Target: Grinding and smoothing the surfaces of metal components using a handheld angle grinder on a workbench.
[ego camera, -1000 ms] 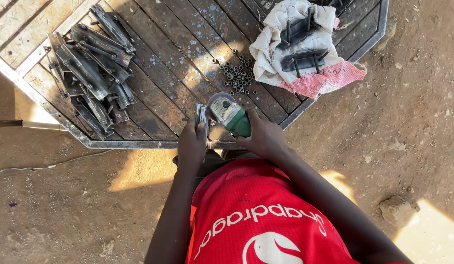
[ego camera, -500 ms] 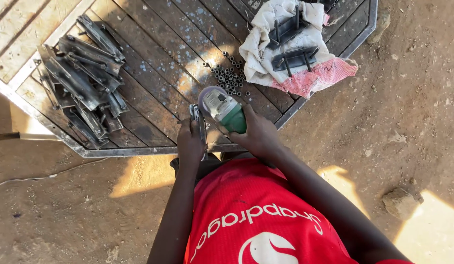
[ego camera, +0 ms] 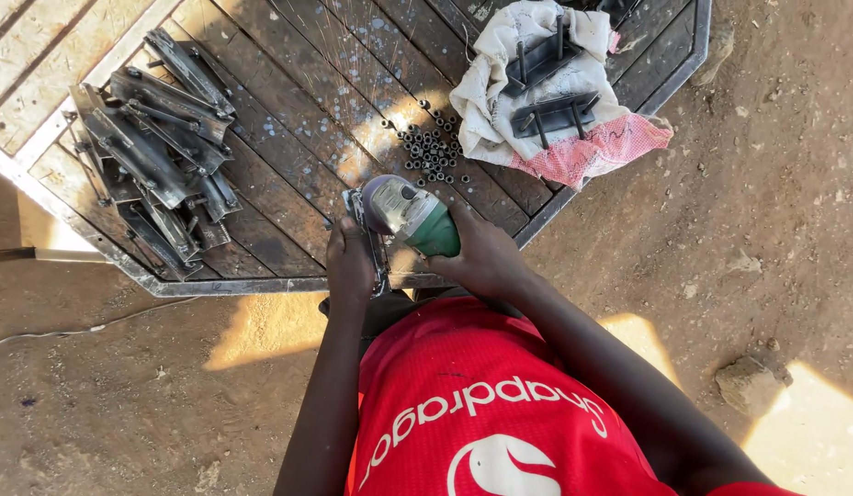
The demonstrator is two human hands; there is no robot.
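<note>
Compared with half a second ago, little is changed: the grinder [ego camera: 410,216] is still gripped by the right hand [ego camera: 481,260], and the small metal piece [ego camera: 364,241] is still clamped by the left hand [ego camera: 350,266] at the near edge of the worktop [ego camera: 288,110]. A white cloth [ego camera: 500,92] is loaded with dark metal brackets [ego camera: 546,87]. Small nuts [ego camera: 433,152] are scattered beside it. The grinder is seen with a green body and grey head. Metal parts [ego camera: 151,147] are piled at left.

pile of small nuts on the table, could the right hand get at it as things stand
Probably not right away: the right hand is wrapped around the green grinder. The nuts lie just beyond it, with nothing between.
</note>
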